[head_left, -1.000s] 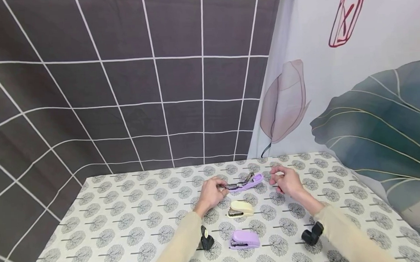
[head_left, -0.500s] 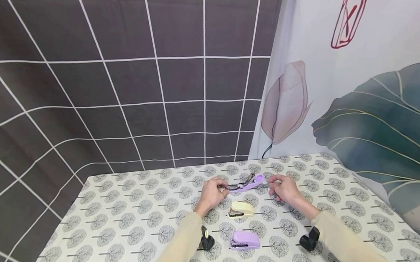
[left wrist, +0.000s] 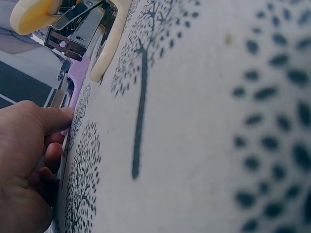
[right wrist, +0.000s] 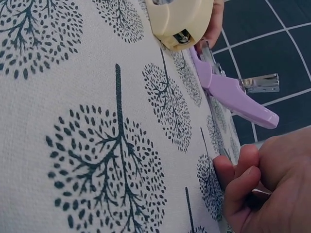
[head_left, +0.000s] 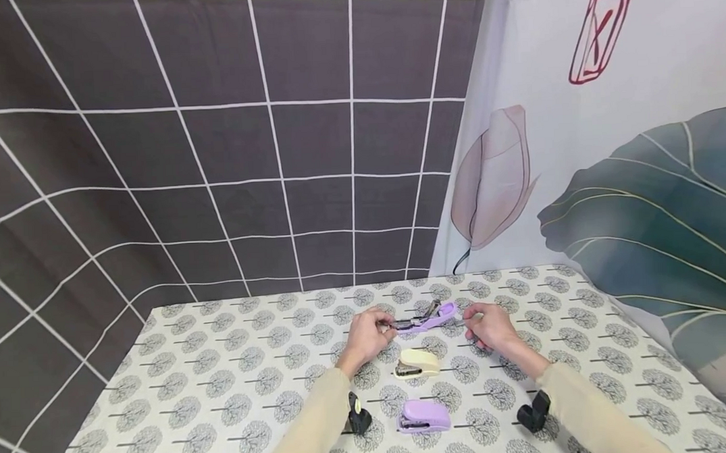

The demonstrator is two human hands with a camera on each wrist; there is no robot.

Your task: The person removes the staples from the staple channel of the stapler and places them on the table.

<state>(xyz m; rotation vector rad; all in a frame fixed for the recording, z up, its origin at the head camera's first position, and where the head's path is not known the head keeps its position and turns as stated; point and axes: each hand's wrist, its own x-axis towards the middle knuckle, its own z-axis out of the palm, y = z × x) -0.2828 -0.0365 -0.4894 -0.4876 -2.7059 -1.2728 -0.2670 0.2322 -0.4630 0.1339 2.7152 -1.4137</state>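
Note:
Near the back of the table, my left hand (head_left: 368,336) pinches the left end of an opened purple stapler (head_left: 428,323). The stapler's cover (right wrist: 238,103) slants upward to the right, and its metal arm (right wrist: 262,83) stands out separately in the right wrist view. To its right, my right hand (head_left: 492,325) has thumb and fingers brought together on a thin grey strip (head_left: 455,322), which points toward the stapler. Most of the strip is hidden by the fingers, so I cannot tell its kind.
A cream stapler (head_left: 417,363) lies closed just in front of the hands. Closer to me is a second purple stapler (head_left: 424,415), also closed. A tree-patterned cloth (head_left: 224,384) covers the table. A dark grid curtain (head_left: 310,141) hangs behind it.
My right hand has moved slightly left toward the opened stapler, its fingers closing together, and the thin strip now shows at its fingertips. The left hand and the staplers have stayed put.

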